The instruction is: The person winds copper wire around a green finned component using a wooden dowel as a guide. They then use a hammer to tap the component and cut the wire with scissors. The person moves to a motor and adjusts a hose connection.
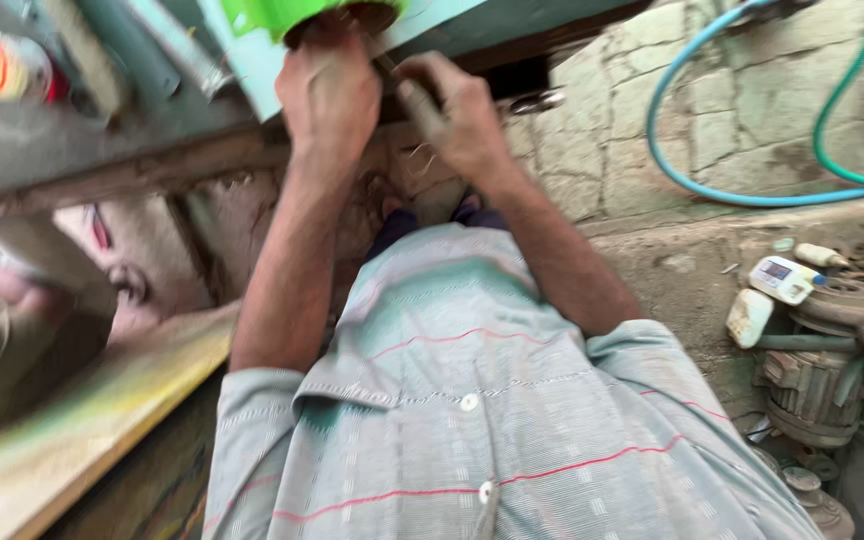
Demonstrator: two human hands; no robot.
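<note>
- Left hand [329,95] is reaching up and forward, fingers curled closed, forearm bare and extended.
- Right hand [457,115] is gripping closed just beside it, with the elbow bending outward.

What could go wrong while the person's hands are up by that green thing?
The left hand presses on a bright green casing at the bench edge; if it slips, the casing might tip off. The right hand grips a slim tool close to the left hand, so a slip could jab fingers. The blue hose loops across the stone floor; someone might trip on it.
</note>
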